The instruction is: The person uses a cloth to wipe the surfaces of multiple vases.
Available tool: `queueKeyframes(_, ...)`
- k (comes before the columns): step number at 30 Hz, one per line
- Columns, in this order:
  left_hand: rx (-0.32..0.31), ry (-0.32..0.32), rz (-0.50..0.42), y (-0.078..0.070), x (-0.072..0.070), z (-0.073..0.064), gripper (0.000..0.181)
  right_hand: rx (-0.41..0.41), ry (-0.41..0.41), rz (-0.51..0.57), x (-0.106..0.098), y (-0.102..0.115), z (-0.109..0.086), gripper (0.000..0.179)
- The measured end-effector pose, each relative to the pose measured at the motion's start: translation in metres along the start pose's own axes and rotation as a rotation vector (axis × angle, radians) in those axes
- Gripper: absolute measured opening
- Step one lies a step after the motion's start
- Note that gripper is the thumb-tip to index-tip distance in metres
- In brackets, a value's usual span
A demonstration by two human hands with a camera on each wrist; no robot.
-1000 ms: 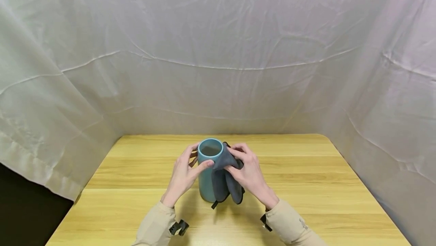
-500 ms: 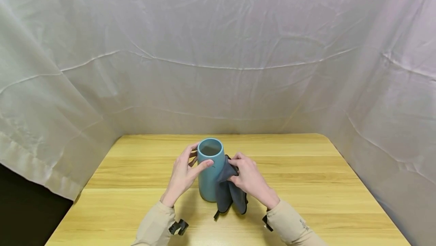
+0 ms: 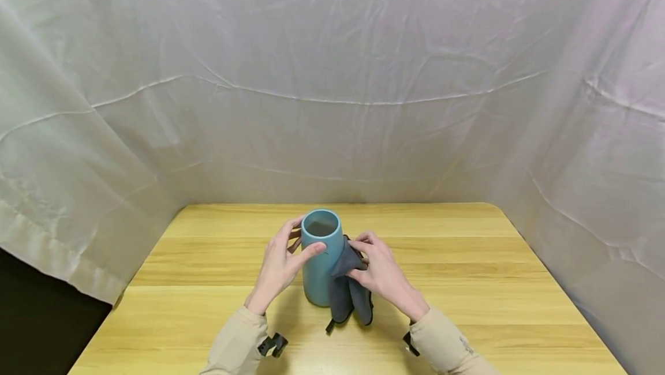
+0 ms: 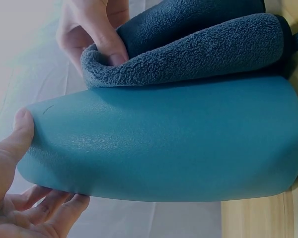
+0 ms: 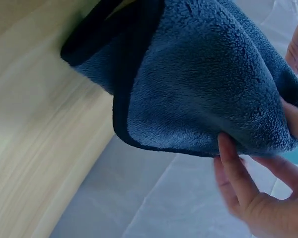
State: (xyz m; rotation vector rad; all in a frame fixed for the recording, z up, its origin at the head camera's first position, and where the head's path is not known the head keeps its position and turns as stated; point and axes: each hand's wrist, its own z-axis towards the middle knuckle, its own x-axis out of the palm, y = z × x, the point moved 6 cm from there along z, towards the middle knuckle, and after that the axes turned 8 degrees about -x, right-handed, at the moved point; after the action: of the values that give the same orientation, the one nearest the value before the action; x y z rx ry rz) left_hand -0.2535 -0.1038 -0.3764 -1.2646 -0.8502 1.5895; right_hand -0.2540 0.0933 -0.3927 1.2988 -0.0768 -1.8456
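Head view, from the left: a dark patch [image 3: 41, 311] fills the lower-left corner, beneath a pale drape [image 3: 332, 86] that spans the upper frame. At bottom centre-left, the left sleeve [image 3: 234, 340] slants up and to the right, with a black wrist device [image 3: 272, 346] at its inner side. The left hand [image 3: 277, 268] grips the upper part of a blue vessel [image 3: 314, 277], thumb laid across its front just below the rim, other fingers round its left and far side. The vessel stands upright, mouth up, on the wooden table [image 3: 467, 288], at lower centre.

Against the vessel's right side hangs a folded grey-blue cloth [image 3: 341, 300], dark-edged. Right of it, the right hand [image 3: 381, 271] reaches in from the lower right and pinches the cloth's upper part; in the left wrist view its thumb presses into a fold at upper left. Right wrist view shows its fingers at lower right, spread apart, one fingertip on the cloth. The right sleeve [image 3: 452, 343] runs toward the bottom edge.
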Motion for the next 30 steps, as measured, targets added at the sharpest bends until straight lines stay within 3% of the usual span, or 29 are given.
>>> queueKeyframes(5,0.001,-0.006,0.009,0.001,0.000,0.001,0.061,0.085,0.099,0.021,0.009,-0.008,-0.006,0.066)
queueKeyframes(9,0.005,-0.003,0.016,0.002,0.000,0.000,0.062,0.093,0.121,0.072,0.015,-0.011,-0.008,0.065)
queueKeyframes(18,-0.005,-0.002,0.005,0.001,0.000,0.001,0.061,-0.002,0.001,0.161,0.010,-0.010,-0.004,0.047)
queueKeyframes(30,-0.012,0.009,-0.005,0.002,0.000,0.001,0.061,-0.128,-0.235,0.312,-0.015,0.009,0.009,0.043)
